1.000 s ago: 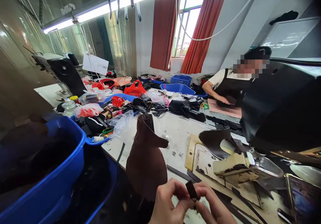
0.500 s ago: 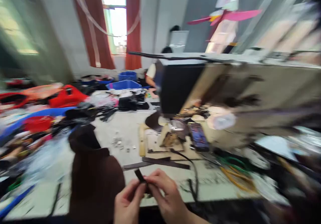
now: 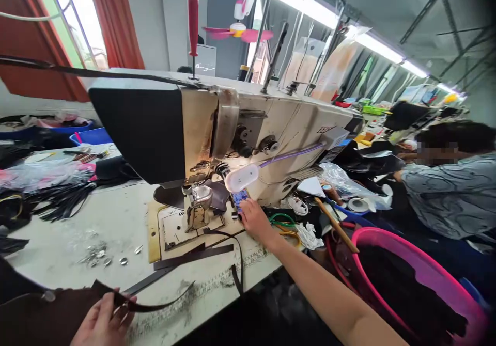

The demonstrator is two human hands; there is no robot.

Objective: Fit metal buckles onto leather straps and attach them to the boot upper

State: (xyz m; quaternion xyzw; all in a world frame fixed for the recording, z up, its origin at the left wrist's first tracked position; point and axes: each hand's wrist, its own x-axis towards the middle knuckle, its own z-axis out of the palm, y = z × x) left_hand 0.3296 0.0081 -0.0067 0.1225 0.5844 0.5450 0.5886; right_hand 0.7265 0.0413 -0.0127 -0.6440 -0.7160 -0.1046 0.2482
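Left hand [image 3: 103,319] pinches a dark strip [image 3: 155,308] over the desk [image 3: 129,199], right hand [image 3: 253,221] is at the phone [image 3: 239,198] beside the sewing machine [image 3: 296,124], grip unclear; step judged a 1-handed reach, next move calling for the strip held steady.

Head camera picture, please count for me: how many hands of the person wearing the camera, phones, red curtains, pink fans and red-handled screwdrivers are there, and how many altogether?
Wearer's hands: 2, left hand and right hand
Phone: 1
Red curtains: 2
Pink fan: 1
Red-handled screwdriver: 1
Total: 7
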